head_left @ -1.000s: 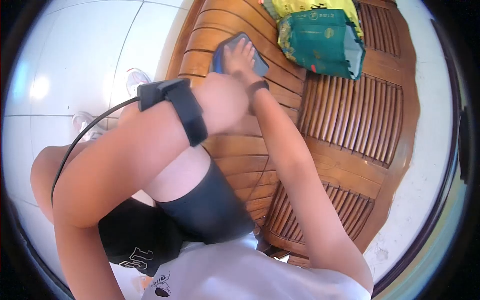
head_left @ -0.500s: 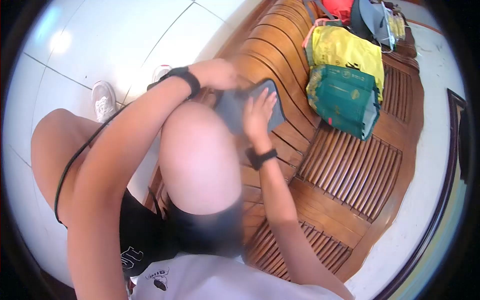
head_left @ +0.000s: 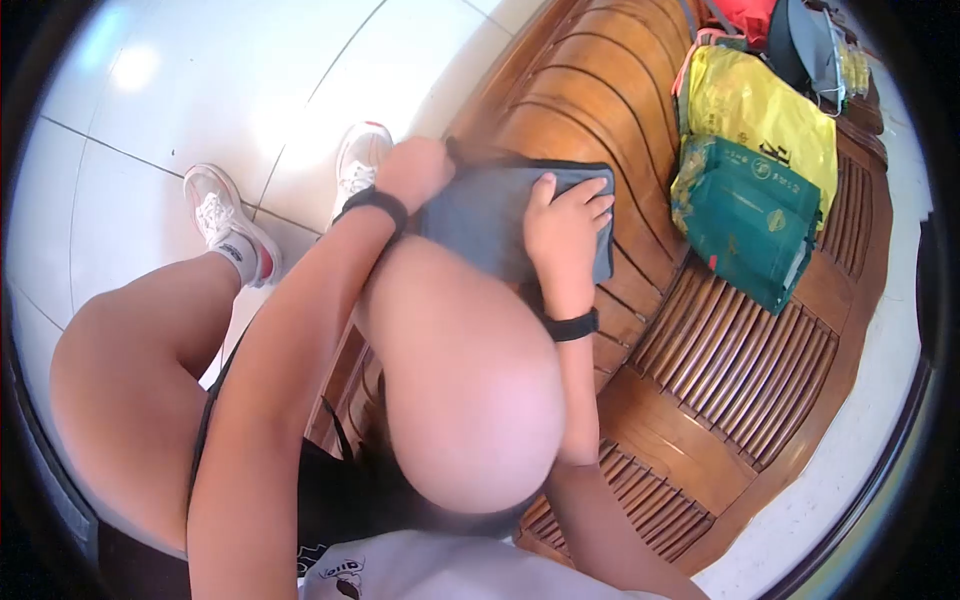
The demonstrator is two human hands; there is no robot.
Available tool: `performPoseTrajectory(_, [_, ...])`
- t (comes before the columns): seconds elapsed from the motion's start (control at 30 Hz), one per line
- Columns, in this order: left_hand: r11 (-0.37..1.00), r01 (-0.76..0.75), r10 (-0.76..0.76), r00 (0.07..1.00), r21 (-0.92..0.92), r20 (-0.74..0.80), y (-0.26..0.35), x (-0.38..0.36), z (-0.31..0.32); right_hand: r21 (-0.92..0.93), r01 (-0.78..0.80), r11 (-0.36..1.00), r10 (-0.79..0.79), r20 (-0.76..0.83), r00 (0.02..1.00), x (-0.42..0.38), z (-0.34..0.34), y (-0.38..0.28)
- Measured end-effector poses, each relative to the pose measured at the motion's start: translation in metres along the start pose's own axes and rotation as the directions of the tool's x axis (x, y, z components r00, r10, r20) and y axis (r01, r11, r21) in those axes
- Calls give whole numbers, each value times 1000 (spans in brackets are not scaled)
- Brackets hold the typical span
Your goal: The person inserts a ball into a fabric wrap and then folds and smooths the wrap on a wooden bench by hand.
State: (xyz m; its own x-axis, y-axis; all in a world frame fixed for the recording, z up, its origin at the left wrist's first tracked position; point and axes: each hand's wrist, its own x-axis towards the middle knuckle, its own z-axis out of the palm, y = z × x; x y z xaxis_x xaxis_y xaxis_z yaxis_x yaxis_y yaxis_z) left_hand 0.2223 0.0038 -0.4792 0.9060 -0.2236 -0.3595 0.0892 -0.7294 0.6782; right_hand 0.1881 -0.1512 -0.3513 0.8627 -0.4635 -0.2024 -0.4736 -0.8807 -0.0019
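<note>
A flat grey item with a dark edge (head_left: pixel 480 225), like a cloth or pouch, lies on the wooden bench beside my raised knee. My right hand (head_left: pixel 570 235) rests on its right part, palm down with fingers spread. At its upper left corner, my left hand (head_left: pixel 415 172) is closed, knuckles up. A blurred dark strip runs out from those fingers along the item's top edge; what exactly they grip is too smeared to tell. Both wrists wear black bands.
On the slatted wooden bench (head_left: pixel 690 430) lie a green bag (head_left: pixel 745 220), a yellow bag (head_left: pixel 765 110), a red item (head_left: pixel 745 15) and a grey-blue cap (head_left: pixel 800 50). My shoes (head_left: pixel 215 205) stand on white floor tiles (head_left: pixel 230 80) at the left.
The view has shifted, so the bench and bags sit farther right. More of the grey item shows, spread wider between my hands. My knee appears lower and farther right.
</note>
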Motion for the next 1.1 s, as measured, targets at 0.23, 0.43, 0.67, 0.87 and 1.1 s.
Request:
performPoseTrajectory(0.23, [977,-179,178,984,-118,-15,-16,20,18,17,85,996,-82,-106,991,-6,0,4])
performPoseTrajectory(0.43, [962,-195,189,981,-192,-48,-23,17,22,-3,151,989,-149,-177,973,-11,4,12])
performPoseTrajectory(0.67, [941,-181,192,981,-285,11,-32,8,30,3,156,988,-154,-131,979,-8,-5,13])
performPoseTrajectory(0.87, [913,-137,105,989,-383,-103,-36,3,22,48,143,989,-145,33,989,7,-11,19])
performPoseTrajectory(1.1, [812,169,67,924,-559,376,-64,-6,24,-36,378,925,-371,118,921,-33,-25,4])
